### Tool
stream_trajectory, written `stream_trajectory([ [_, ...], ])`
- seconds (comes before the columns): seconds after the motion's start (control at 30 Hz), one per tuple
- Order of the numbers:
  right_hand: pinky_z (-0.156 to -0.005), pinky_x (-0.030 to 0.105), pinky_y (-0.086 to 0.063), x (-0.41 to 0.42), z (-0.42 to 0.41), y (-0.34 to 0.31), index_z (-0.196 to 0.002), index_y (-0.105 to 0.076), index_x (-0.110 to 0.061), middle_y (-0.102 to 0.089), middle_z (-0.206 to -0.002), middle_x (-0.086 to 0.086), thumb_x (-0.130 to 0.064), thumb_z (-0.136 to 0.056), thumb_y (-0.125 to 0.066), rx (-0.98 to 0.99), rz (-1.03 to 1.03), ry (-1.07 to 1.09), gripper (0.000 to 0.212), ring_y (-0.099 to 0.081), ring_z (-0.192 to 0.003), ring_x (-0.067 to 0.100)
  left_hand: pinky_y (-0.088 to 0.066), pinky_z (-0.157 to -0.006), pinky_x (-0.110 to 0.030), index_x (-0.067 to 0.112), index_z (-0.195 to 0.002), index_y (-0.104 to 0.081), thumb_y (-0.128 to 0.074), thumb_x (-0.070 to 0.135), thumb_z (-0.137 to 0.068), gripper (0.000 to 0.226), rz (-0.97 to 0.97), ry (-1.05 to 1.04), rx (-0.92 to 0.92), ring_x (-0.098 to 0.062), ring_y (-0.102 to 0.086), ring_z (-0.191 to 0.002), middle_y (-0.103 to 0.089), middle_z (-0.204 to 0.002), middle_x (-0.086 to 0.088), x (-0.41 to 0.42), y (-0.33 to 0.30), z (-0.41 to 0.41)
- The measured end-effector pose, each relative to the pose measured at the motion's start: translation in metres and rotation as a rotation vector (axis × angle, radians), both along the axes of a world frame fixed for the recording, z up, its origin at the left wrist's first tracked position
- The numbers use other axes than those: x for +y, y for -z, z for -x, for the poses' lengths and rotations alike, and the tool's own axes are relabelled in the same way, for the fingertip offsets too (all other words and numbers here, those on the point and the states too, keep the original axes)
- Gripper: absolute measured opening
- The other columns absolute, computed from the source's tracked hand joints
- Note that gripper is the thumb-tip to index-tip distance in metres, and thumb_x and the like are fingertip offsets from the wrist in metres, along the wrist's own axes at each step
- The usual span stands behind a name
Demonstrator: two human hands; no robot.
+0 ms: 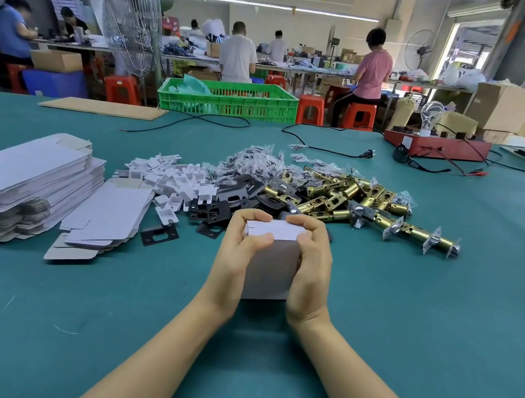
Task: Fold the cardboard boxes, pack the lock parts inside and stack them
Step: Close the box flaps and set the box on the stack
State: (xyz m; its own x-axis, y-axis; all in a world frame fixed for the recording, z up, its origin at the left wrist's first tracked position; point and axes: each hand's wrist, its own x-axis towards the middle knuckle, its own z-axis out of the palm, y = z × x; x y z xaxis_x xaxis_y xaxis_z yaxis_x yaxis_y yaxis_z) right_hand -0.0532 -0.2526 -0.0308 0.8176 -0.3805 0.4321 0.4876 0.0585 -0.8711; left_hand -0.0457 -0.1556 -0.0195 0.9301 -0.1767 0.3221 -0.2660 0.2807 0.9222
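White box [269,262] gripped by left hand [237,257] and right hand [310,269], fingers curled over its far flap; press evenly so it tucks square.

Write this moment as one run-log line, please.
step: closing box | left hand: grips box | right hand: grips box | top flap: down | lock parts: on table | stacked: none seen

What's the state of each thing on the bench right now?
Box: folded up, held upright off the cloth, far flap being pressed down.
Left hand: grips the box.
Right hand: grips the box.
Box blanks: flat, stacked.
Brass latches: loose pile.
Black plates: loose pile.
White inserts: loose pile.
Green crate: open-topped.
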Motion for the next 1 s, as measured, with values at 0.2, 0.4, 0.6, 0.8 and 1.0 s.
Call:
stream_trajectory([
  [0.2,-0.081,0.026,-0.043,0.001,-0.001,0.005,-0.103,-0.056,-0.032,-0.060,-0.092,-0.024,-0.030,-0.090,-0.038,0.006,0.069,0.032,0.023,-0.053,-0.089,0.005,-0.043,-0.081,-0.016,0.032,-0.113,-0.052,-0.051,0.031,-0.089,0.024,-0.114,-0.168,-0.169,-0.004,-0.052,-0.087,-0.057,-0.101,0.018,-0.004,0.010,0.000],
  [0.4,-0.080,0.026,-0.046,0.003,-0.002,0.006,-0.108,-0.053,-0.036,-0.058,-0.097,-0.030,-0.033,-0.094,-0.036,-0.011,0.129,0.082,0.021,-0.055,-0.089,0.003,-0.048,-0.069,-0.017,0.034,-0.101,-0.056,-0.052,0.035,-0.090,0.012,-0.102,-0.225,-0.162,-0.004,-0.058,-0.080,-0.063,-0.096,0.013,-0.008,0.011,0.000],
  [0.6,-0.087,0.027,-0.045,0.008,-0.001,0.007,-0.110,-0.052,-0.040,-0.056,-0.106,-0.031,-0.037,-0.095,-0.036,-0.053,0.163,0.148,0.022,-0.056,-0.099,0.006,-0.047,-0.071,-0.017,0.036,-0.100,-0.055,-0.050,0.038,-0.091,0.011,-0.123,-0.264,-0.176,-0.005,-0.056,-0.080,-0.061,-0.094,0.011,-0.007,0.011,-0.001],
  [0.8,-0.085,0.033,-0.047,0.010,0.000,0.006,-0.103,-0.052,-0.039,-0.058,-0.100,-0.024,-0.041,-0.094,-0.037,-0.062,0.180,0.204,0.017,-0.056,-0.094,0.010,-0.043,-0.064,-0.010,0.036,-0.100,-0.055,-0.053,0.031,-0.094,0.008,-0.114,-0.276,-0.201,0.004,-0.050,-0.068,-0.059,-0.083,0.028,-0.007,0.010,-0.002],
  [1.0,-0.083,0.043,-0.048,0.012,0.001,0.003,-0.099,-0.051,-0.037,-0.059,-0.096,-0.009,-0.030,-0.096,-0.039,-0.050,0.168,0.224,0.015,-0.056,-0.090,0.017,-0.042,-0.068,-0.006,0.034,-0.108,-0.051,-0.046,0.029,-0.093,0.016,-0.096,-0.273,-0.236,0.010,-0.049,-0.073,-0.055,-0.086,0.036,-0.008,0.009,-0.001],
])
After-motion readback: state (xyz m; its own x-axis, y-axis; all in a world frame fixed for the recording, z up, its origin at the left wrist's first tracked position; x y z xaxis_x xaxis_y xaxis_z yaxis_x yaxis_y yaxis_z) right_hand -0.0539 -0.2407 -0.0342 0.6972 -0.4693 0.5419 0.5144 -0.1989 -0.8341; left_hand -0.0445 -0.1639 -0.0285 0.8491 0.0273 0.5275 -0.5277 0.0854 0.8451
